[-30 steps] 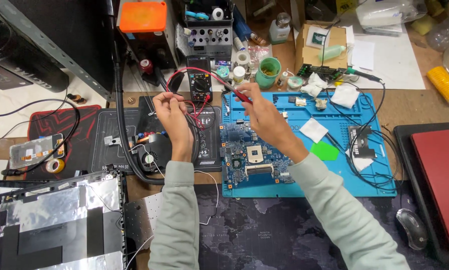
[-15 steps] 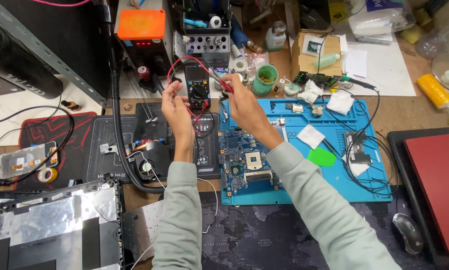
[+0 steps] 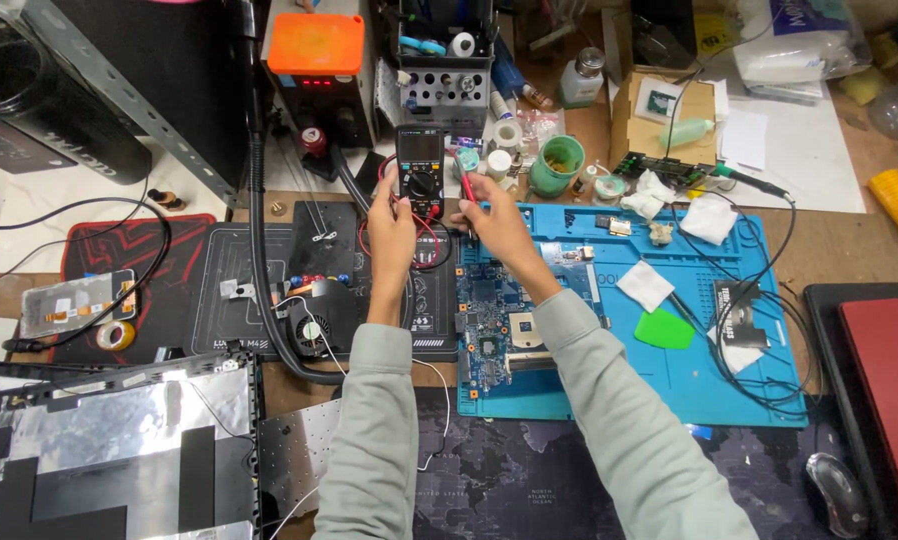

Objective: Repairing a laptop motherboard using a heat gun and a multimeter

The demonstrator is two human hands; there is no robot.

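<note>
A black multimeter (image 3: 420, 160) stands at the back of the bench with red and black leads looping below it. My left hand (image 3: 392, 218) grips its left side, thumb by the round dial. My right hand (image 3: 496, 222) is just right of the meter and pinches a red test probe (image 3: 466, 186), tip pointing up. A blue laptop motherboard (image 3: 496, 322) lies under my right forearm on the blue work mat (image 3: 729, 395).
An orange-topped soldering station (image 3: 317, 60), a tool rack (image 3: 447, 70), a green cup (image 3: 557, 163) and a cardboard box (image 3: 664, 115) line the back. A black heating mat with a small fan (image 3: 314, 325) is left, a foil-lined laptop cover (image 3: 99, 450) lower left, a mouse (image 3: 837, 490) lower right.
Both hands have moved away from the board area and up to the multimeter. The left hand now grips the meter; the right still holds the red probe.
</note>
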